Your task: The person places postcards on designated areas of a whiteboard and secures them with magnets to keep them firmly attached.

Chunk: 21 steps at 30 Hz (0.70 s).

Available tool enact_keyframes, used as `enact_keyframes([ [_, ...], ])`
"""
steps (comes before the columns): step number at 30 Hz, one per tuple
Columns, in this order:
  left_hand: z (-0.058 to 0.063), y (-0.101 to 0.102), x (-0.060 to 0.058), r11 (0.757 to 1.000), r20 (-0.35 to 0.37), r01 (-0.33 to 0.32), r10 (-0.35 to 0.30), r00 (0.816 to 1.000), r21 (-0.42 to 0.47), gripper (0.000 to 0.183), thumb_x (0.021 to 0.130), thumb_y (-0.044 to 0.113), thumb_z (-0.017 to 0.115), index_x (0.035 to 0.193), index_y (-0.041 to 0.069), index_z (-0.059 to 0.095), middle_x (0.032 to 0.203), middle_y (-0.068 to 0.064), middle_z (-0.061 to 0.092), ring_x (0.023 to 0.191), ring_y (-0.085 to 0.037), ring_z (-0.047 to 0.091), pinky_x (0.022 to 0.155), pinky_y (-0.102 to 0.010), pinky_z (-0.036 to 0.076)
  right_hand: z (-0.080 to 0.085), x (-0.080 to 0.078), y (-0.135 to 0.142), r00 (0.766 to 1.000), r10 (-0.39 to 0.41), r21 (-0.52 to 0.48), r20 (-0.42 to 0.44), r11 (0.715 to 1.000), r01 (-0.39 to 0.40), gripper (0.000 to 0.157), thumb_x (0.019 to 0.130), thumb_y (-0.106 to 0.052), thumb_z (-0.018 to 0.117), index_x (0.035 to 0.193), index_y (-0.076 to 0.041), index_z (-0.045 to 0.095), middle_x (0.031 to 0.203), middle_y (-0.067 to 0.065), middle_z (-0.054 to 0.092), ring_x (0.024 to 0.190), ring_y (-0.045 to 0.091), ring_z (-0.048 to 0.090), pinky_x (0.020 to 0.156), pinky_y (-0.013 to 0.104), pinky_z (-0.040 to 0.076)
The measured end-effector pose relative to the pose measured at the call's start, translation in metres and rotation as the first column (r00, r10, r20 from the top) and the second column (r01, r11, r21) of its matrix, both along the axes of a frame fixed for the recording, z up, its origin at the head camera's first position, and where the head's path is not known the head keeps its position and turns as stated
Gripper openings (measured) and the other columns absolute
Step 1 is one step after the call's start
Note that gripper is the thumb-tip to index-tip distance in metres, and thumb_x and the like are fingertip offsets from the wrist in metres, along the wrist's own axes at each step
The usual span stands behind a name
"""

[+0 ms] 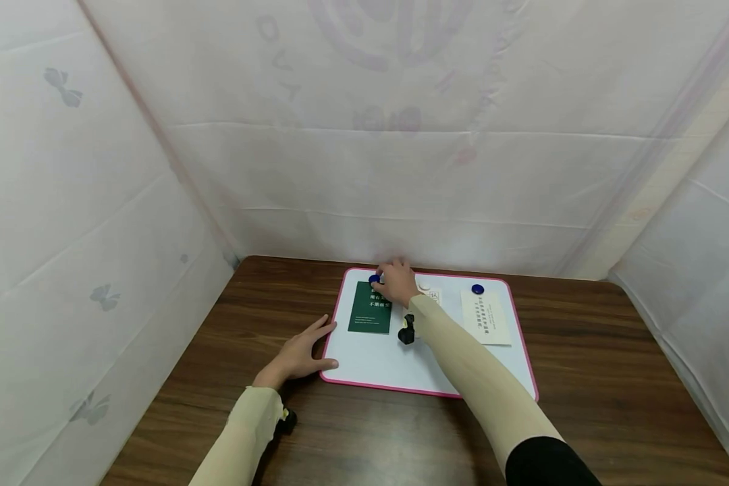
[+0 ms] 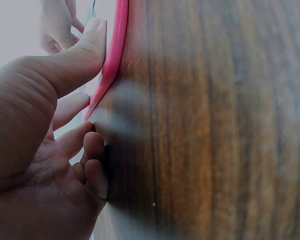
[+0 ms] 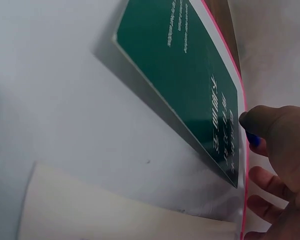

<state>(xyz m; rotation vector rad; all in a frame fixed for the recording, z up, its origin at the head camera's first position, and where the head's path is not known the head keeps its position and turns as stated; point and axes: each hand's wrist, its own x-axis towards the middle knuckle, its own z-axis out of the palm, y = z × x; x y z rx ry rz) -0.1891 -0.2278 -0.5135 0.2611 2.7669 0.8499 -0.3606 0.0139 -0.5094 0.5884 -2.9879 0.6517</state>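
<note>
A whiteboard (image 1: 370, 356) with a pink rim lies on the table. My right hand (image 1: 397, 282) is at its far edge, pinching a round blue magnet (image 3: 253, 138) between thumb and index finger at the top of a green card (image 1: 367, 312). In the right wrist view the card's near end stands a little off the board and casts a shadow. My left hand (image 1: 298, 356) spreads its fingers along the board's left side, thumb and index finger touching the rim near the front corner. The left wrist view shows the thumb (image 2: 87, 52) against the pink rim.
Under my right forearm a pale card (image 1: 435, 295) is partly hidden, with a white magnet (image 1: 424, 286) at its top. Farther right, a cream card (image 1: 484, 320) sits below another blue magnet (image 1: 477, 289). Pale curtains (image 1: 352, 175) surround the wooden table (image 1: 595, 378).
</note>
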Motion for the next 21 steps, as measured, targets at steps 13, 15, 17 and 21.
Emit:
enact_keyframes([
  [13,0.0012,0.0018,0.0004,1.000,-0.004,0.008,-0.008,1.000,-0.002,0.085,0.085,0.042,0.083,0.158,0.021,0.044,0.169,-0.009,0.025,0.150,-0.043,0.031,0.113,-0.072,0.026,0.0028,0.0027,0.0034,0.999,-0.006,0.006,0.040,1.000,0.005,0.036,0.097,-0.035,0.073,0.122,-0.008,0.070,0.138,0.019,0.055,0.133,0.043,0.041,0.111,0.058,0.037],
  [15,0.0014,0.0020,0.0003,1.000,-0.006,0.011,-0.011,1.000,-0.002,0.085,0.085,0.041,0.084,0.158,0.020,0.044,0.169,-0.010,0.026,0.149,-0.044,0.032,0.113,-0.073,0.026,0.0012,0.0015,0.0034,0.999,-0.006,0.013,0.041,1.000,0.006,0.036,0.098,-0.035,0.072,0.122,-0.008,0.070,0.138,0.019,0.055,0.133,0.042,0.040,0.111,0.058,0.037],
  [17,0.0018,0.0024,0.0000,1.000,-0.002,0.011,-0.011,1.000,0.000,0.085,0.085,0.041,0.084,0.158,0.021,0.044,0.169,-0.009,0.025,0.150,-0.044,0.031,0.113,-0.073,0.025,-0.0004,0.0001,0.0034,0.999,-0.008,0.023,0.039,1.000,0.007,0.037,0.098,-0.036,0.072,0.123,-0.009,0.070,0.139,0.019,0.054,0.132,0.042,0.041,0.111,0.058,0.037],
  [21,0.0010,0.0025,-0.0013,1.000,-0.002,0.010,-0.010,1.000,0.005,0.085,0.085,0.041,0.084,0.158,0.021,0.044,0.169,-0.009,0.025,0.150,-0.044,0.031,0.113,-0.073,0.025,-0.0024,-0.0023,0.0031,0.999,-0.014,0.029,0.035,0.999,0.013,0.038,0.097,-0.036,0.072,0.123,-0.009,0.070,0.139,0.019,0.054,0.131,0.042,0.041,0.111,0.058,0.038],
])
